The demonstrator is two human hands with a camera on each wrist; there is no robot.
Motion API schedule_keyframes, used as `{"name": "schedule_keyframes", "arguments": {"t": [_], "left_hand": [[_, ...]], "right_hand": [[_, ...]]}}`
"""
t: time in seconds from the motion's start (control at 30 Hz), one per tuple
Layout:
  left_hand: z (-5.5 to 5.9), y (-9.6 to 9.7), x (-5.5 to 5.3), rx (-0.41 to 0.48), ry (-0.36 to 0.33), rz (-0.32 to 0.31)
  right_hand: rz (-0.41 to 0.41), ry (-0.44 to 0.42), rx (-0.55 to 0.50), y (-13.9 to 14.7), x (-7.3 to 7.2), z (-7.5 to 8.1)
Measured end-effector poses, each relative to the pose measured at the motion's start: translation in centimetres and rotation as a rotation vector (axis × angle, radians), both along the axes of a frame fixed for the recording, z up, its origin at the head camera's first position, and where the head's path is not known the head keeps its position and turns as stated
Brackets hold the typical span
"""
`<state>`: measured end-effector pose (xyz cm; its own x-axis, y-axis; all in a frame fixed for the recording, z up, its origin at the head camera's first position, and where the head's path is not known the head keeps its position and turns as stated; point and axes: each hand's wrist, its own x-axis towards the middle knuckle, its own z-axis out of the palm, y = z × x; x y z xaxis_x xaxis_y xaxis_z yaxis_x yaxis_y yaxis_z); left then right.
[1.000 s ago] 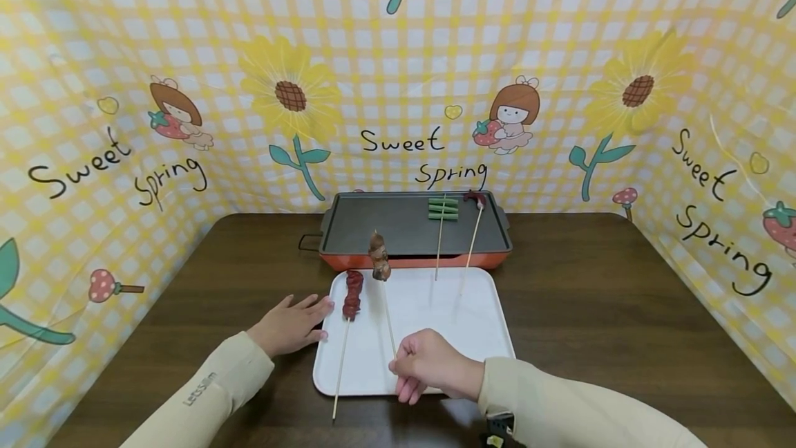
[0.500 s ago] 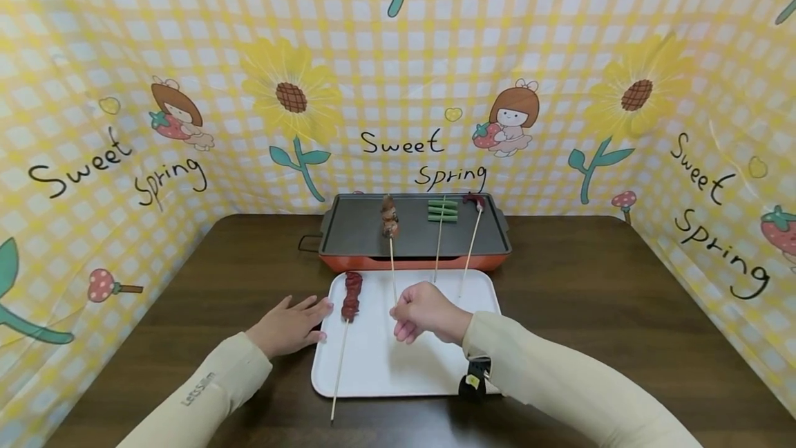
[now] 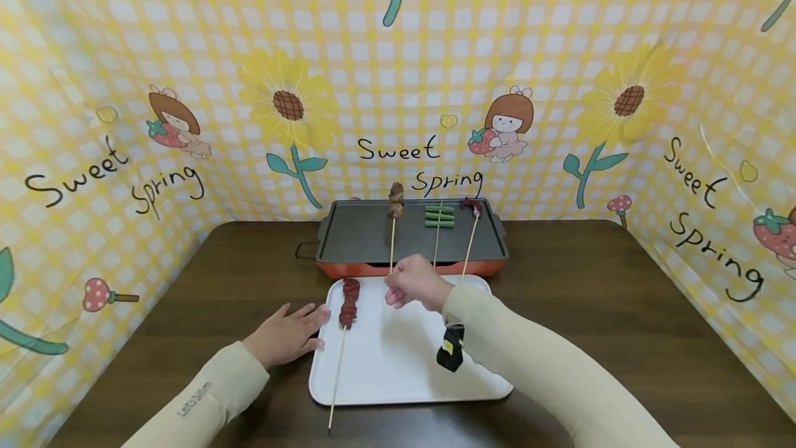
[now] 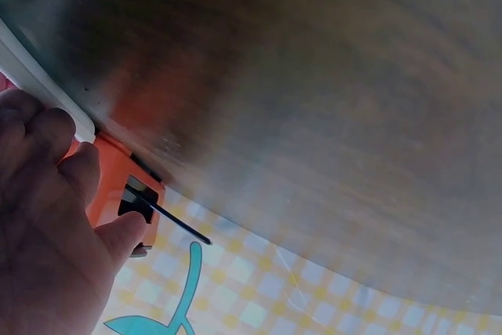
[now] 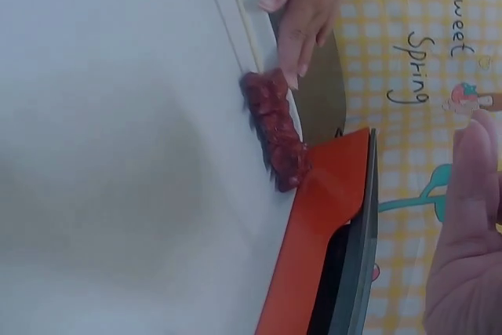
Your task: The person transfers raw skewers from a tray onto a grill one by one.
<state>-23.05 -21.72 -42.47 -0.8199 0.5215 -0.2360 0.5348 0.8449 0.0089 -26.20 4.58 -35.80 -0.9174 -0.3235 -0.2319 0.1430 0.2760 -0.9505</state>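
Note:
My right hand (image 3: 415, 283) pinches the stick of a skewer with brown meat chunks (image 3: 396, 200), over the back part of the white tray (image 3: 423, 365). The meat end is above the far side of the flat grill pan (image 3: 361, 240); whether it touches the pan I cannot tell. My left hand (image 3: 287, 336) lies with spread fingers at the tray's left edge, fingertips on the rim. Beside it, a dark red meat skewer (image 3: 349, 303) rests on the tray, its stick extending past the front edge. In the right wrist view, the held skewer is out of sight.
On the grill's right side lie a skewer of green vegetable pieces (image 3: 439, 217) and one with a dark red curled piece (image 3: 476, 211), sticks pointing toward me. A wire handle (image 3: 306, 250) sticks out at left. A checked cloth (image 3: 398, 88) walls the wooden table (image 3: 591, 310).
My right hand has moved forward from the tray's front edge to its back, carrying the brown meat skewer from over the tray to over the grill. The left hand has stayed put.

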Motion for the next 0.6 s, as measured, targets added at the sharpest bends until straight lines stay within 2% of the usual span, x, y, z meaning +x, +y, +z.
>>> {"name": "schedule_keyframes", "arguments": {"t": [0.33, 0.6], "left_hand": [[0.2, 0.2, 0.0, -0.008, -0.02, 0.012], [0.0, 0.1, 0.0, -0.027, -0.007, 0.004]], "right_hand": [[-0.111, -0.027, -0.008, -0.6, -2.0, 0.2], [-0.12, -0.055, 0.004, -0.8, -2.5, 0.0]]}}
